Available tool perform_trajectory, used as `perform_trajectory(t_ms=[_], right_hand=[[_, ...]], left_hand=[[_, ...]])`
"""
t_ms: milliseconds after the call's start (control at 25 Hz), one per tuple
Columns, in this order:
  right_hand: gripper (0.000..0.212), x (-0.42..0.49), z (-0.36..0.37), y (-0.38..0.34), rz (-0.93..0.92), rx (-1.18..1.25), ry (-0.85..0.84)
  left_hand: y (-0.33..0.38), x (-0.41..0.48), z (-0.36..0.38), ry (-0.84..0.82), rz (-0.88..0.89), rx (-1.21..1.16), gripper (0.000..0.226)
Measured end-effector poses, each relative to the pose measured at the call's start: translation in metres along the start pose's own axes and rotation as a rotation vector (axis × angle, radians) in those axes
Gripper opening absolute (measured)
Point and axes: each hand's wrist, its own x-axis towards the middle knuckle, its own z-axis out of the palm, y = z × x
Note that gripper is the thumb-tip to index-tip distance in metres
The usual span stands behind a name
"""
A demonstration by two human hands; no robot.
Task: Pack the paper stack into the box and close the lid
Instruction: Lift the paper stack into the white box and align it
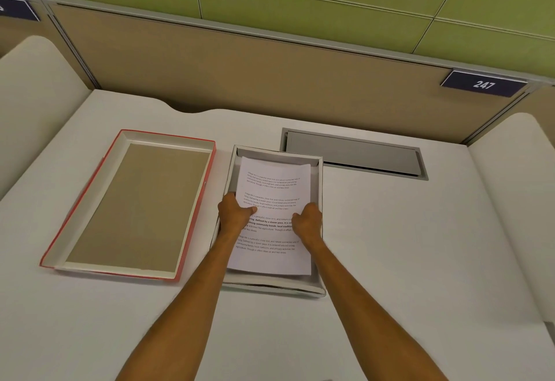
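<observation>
A white paper stack (271, 188) with printed text lies inside the open white box (320, 200) in the middle of the desk. My left hand (234, 213) grips the stack's left edge, thumb on top. On the stack's right edge my right hand (307, 223) holds it the same way. The stack's near end sits slightly raised over the box's front part. The box lid (135, 206), red outside with a brown inner face, lies upside down to the left of the box.
A grey cable hatch (354, 153) is set into the desk just behind and right of the box. A beige partition (240, 74) with a sign reading 247 (483, 83) runs along the desk's far edge. White side panels stand left and right.
</observation>
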Motion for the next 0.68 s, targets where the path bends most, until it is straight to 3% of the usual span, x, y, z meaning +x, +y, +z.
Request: perform_trajectory(t_ms=[80, 320, 400, 640, 680], right_hand=[[0.009, 0.0, -0.001, 0.0, -0.007, -0.007, 0.001], [0.02, 0.001, -0.001, -0.002, -0.037, -0.113, 0.026], [0.009, 0.001, 0.001, -0.001, -0.041, -0.14, 0.028], [0.005, 0.001, -0.004, -0.002, -0.029, -0.132, -0.02], [0.012, 0.001, -0.005, -0.002, -0.035, -0.139, -0.034]], left_hand=[[-0.001, -0.001, 0.001, 0.005, 0.014, -0.006, 0.043], [-0.002, -0.006, 0.002, 0.035, 0.048, 0.023, 0.048], [-0.002, -0.009, 0.003, 0.068, 0.06, 0.041, 0.048], [-0.001, -0.014, 0.001, 0.128, 0.078, 0.226, 0.051], [-0.001, -0.014, 0.0, 0.134, 0.083, 0.246, 0.052]])
